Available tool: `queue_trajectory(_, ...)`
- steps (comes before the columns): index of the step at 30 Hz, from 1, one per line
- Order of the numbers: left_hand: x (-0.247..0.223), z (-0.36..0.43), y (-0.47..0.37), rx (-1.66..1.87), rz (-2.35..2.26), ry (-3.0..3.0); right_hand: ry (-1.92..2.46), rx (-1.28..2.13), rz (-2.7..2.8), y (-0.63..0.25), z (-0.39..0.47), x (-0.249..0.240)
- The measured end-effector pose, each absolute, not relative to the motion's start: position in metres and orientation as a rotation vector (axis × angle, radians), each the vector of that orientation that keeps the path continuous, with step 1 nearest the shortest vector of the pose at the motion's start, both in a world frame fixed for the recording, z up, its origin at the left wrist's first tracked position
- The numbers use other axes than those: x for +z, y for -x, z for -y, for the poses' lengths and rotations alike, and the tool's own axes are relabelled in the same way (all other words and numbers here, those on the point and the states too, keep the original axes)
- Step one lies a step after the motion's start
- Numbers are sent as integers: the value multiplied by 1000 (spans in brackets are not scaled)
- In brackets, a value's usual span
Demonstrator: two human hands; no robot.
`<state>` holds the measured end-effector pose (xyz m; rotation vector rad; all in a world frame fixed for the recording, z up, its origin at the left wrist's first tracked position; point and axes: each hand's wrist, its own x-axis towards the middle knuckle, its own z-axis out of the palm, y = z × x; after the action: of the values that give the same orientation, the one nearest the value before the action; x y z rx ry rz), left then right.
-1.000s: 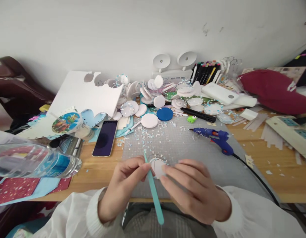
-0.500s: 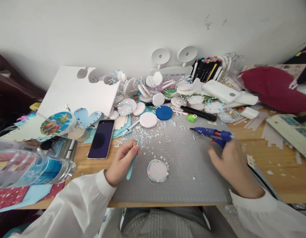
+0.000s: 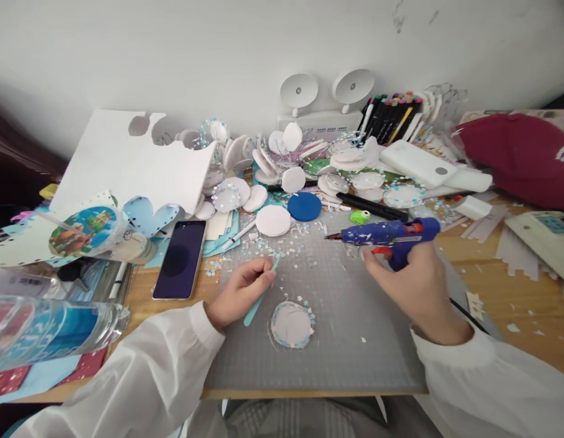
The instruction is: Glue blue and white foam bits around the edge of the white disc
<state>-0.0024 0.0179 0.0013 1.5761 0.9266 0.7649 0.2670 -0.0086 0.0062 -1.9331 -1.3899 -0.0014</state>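
Note:
Between the thumb and fingers of my left hand [image 3: 245, 289] is a slim teal stick [image 3: 255, 310], its lower end slanting down toward the grey cutting mat [image 3: 345, 359]. My right hand [image 3: 416, 283] is wrapped round the handle of a blue glue gun [image 3: 382, 234], whose dark nozzle points left. To the right of the stick, a round white disc edged with small pale blue and white pieces [image 3: 292, 325] lies flat on the mat. Tiny star-like bits are scattered above it. A plain white disc [image 3: 273, 220] and a blue disc [image 3: 304, 207] lie farther back.
A phone [image 3: 180, 260], a lidded cup [image 3: 135, 240] and a clear bottle [image 3: 58, 325] are on the left. Many white discs, a black pen and a green frog-like piece [image 3: 359, 217] lie at the back. A dark red cap [image 3: 514, 155] is at the right.
My right hand has closed round the glue gun's handle and raised it, with the nozzle now farther left. My left hand has shifted slightly right with the teal stick.

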Motion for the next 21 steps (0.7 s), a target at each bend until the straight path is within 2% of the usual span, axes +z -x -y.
queue_trajectory(9,-7,-21,8,675,-797,-1523,1779,226,1542,-231,4,-17)
queue_trajectory(21,-7,-22,9,683,-758,-1498,1720,72,1673,-235,9,-21)
